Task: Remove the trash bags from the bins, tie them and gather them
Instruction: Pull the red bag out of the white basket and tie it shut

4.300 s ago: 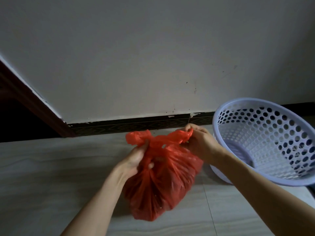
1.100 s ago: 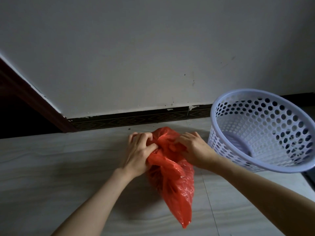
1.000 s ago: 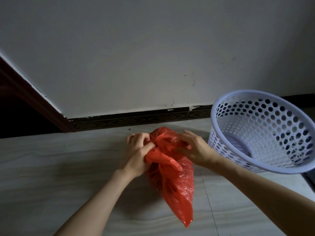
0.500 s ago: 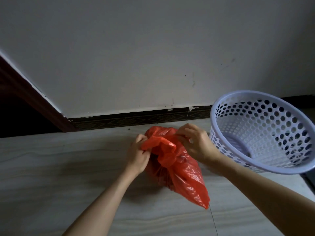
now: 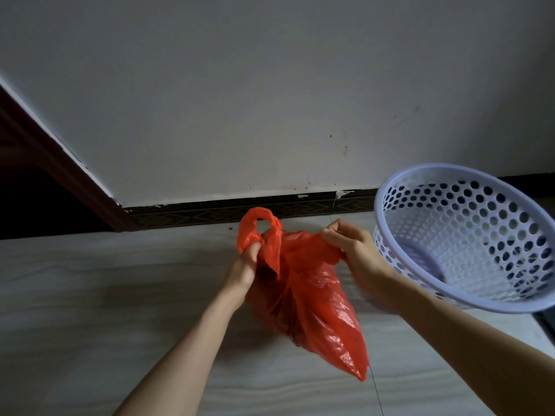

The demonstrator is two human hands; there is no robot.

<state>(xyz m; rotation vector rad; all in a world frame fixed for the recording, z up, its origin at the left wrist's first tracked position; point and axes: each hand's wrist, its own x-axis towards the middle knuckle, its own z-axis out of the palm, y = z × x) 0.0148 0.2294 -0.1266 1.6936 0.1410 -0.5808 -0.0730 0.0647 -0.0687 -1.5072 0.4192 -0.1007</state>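
Note:
A red plastic trash bag (image 5: 309, 298) hangs in front of me above the floor, its lower corner pointing down to the right. My left hand (image 5: 244, 268) pinches the bag's left handle, which stands up as a loop above the fingers. My right hand (image 5: 350, 246) grips the bag's right handle and pulls it sideways. A lilac perforated plastic bin (image 5: 468, 235) sits tilted at the right with nothing visible inside it, close to my right wrist.
The pale tiled floor (image 5: 90, 310) runs to a white wall (image 5: 270, 85) with a dark patterned skirting board (image 5: 210, 213). A dark red door frame (image 5: 60, 163) slants at the left with darkness beyond it.
My hands, close together on the bag's top half a second ago, have drawn apart, each pulling one handle outward. The left handle loop now stands free above my left hand.

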